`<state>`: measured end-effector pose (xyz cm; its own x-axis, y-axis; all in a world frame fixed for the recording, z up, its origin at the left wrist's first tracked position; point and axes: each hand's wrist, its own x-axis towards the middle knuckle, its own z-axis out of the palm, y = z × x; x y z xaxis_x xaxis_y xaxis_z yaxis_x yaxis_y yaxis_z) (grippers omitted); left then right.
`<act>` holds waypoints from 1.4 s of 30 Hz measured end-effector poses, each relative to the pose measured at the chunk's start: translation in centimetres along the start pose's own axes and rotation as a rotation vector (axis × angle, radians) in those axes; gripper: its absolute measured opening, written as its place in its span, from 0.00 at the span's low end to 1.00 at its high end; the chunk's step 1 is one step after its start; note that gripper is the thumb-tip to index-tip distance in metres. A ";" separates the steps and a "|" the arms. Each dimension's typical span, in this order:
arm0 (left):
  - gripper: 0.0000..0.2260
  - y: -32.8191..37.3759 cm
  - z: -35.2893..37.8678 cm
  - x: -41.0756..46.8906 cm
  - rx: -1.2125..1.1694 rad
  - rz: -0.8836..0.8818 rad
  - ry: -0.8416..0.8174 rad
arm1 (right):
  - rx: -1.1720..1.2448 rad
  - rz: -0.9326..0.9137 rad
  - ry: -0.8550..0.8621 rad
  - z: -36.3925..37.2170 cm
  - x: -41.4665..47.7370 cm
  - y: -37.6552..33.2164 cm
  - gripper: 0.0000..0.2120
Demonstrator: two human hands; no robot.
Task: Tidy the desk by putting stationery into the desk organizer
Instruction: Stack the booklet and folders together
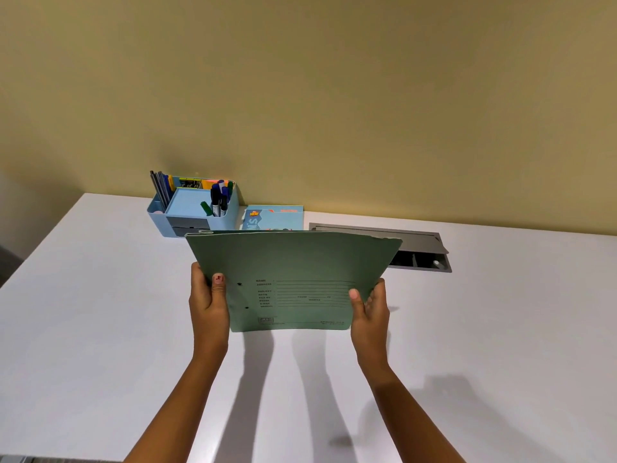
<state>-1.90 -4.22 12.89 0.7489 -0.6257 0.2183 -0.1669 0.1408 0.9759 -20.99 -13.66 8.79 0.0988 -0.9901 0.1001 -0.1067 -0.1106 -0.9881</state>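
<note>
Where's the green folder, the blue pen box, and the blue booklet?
green folder (300, 262): head view, middle of its front cover.
blue pen box (232, 208): head view, its right outer wall.
blue booklet (277, 218): head view, its visible cover.

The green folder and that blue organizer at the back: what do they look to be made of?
The green folder looks like matte card or thick paper: it bows between the left hand and right hand, and its top right corner is frayed. The blue organizer is probably moulded plastic, judging by its smooth walls, rounded corners and faint sheen, though coated metal cannot be ruled out.
</note>
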 end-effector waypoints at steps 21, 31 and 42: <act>0.17 -7.0 -2.0 -2.4 0.234 -0.232 -0.110 | -0.242 0.044 -0.021 -0.2 -1.8 4.6 0.20; 0.19 -8.0 -3.6 -2.9 0.303 -0.251 -0.216 | -0.308 -0.004 0.019 -0.2 -3.3 6.0 0.05; 0.09 -7.4 -1.8 -1.2 0.358 -0.147 -0.283 | -0.316 0.062 0.126 -2.4 -2.9 5.6 0.03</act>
<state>-0.47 -3.14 5.41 0.5853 -0.8106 0.0207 -0.3197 -0.2072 0.9246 -24.28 -11.65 3.30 -0.0387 -0.9965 0.0742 -0.4122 -0.0517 -0.9096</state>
